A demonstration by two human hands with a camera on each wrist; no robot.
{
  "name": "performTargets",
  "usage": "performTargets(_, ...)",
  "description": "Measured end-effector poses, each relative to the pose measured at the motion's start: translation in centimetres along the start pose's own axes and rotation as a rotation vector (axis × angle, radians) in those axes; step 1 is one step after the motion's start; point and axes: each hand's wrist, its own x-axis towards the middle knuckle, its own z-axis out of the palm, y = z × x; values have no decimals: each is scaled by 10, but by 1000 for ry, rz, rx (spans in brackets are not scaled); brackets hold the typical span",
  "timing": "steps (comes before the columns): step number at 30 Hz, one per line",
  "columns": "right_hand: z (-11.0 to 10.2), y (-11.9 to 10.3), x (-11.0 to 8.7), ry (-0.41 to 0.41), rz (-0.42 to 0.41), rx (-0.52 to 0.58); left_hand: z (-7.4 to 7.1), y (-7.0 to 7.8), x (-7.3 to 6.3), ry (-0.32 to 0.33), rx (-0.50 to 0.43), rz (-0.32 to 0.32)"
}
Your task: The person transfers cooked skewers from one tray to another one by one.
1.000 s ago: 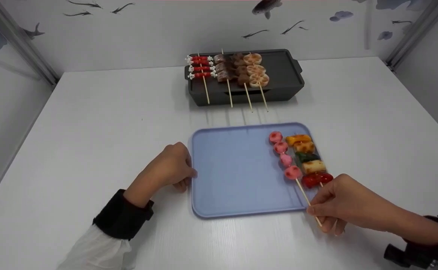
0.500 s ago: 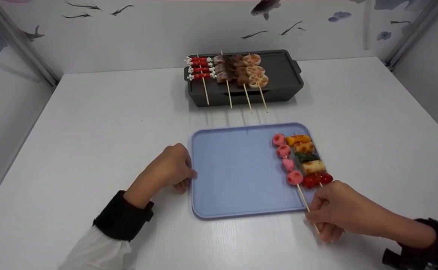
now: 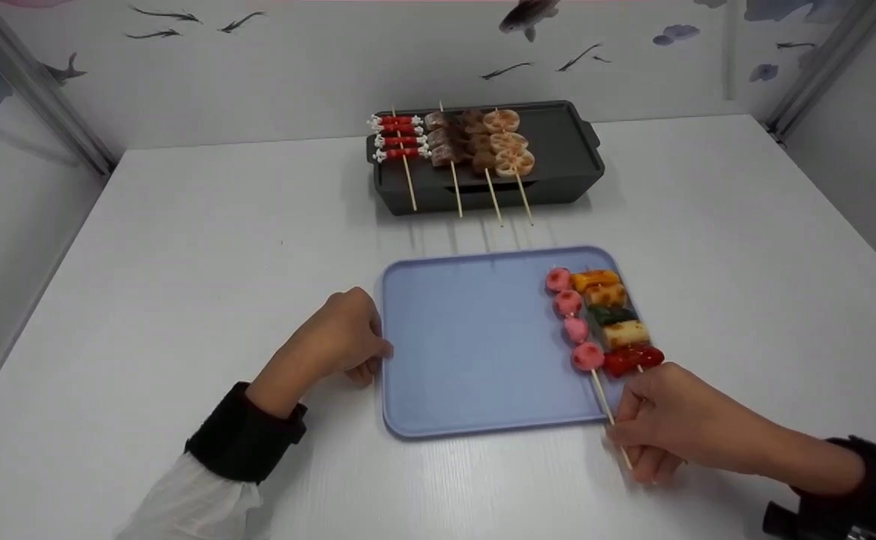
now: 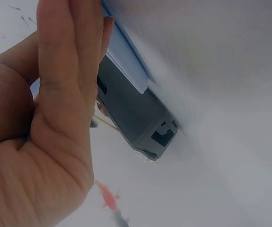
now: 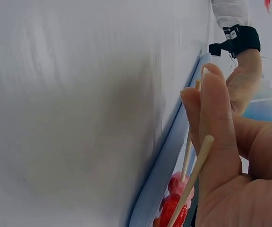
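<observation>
With thumb and fingers, my right hand (image 3: 678, 424) pinches the bare stick of a skewer of pink balls (image 3: 575, 328). The balls lie at the right side of the blue tray (image 3: 468, 352), and the stick crosses its front rim. Right beside them lies a vegetable skewer (image 3: 616, 316) with yellow, green, white and red pieces; its stick end (image 5: 195, 170) shows in front of the fingers in the right wrist view. My left hand (image 3: 344, 334) grips the tray's left edge, thumb over the rim. In the left wrist view its fingers partly hide the tray corner (image 4: 126, 59).
A black grill (image 3: 558, 142) stands behind the tray near the back wall. On its left and middle lie several skewers: one red and white (image 3: 400, 140), brown meat ones (image 3: 475, 142) and one with lotus root slices (image 3: 511, 144). Their sticks jut out over the grill's front edge.
My right hand has drawn the pink ball skewer slightly toward me and to the right, closer to the vegetable skewer. In the last half second it barely moves. My left hand stays on the tray.
</observation>
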Motion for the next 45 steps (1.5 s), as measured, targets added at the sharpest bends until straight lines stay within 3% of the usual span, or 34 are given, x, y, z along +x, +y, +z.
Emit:
performTargets(4,1,-2,-1,-8,12,-1,0,0,0,2,10,-8)
performTargets(9,0,-8,-6,46,20,-106,0,1,0,1,8,-4)
performTargets(13,-5,-14,-12,137,-125,-224,0,1,0,2,3,5)
performTargets(15,-7,-17,-12,225,-237,-302,0,1,0,3,3,4)
performTargets(19,-7,-22,-7,531,-437,-565,0,0,1,1,13,-10)
performTargets(22,-5,-25,3,722,-533,-709,0,1,1,0,19,-29)
performTargets(28,-17,-35,31,911,-765,-818,1,1,1,2,10,-24)
performTargets(30,-24,-41,39,946,-804,-827,1,1,1,5,9,-17)
performTargets(34,-37,-55,55,923,-759,-795,1,1,1,9,6,-18)
performTargets(40,-56,-77,75,824,-568,-762,1,1,1,0,-5,-23)
performTargets(45,-70,-94,86,738,-471,-731,-1,0,1,-1,-5,-24)
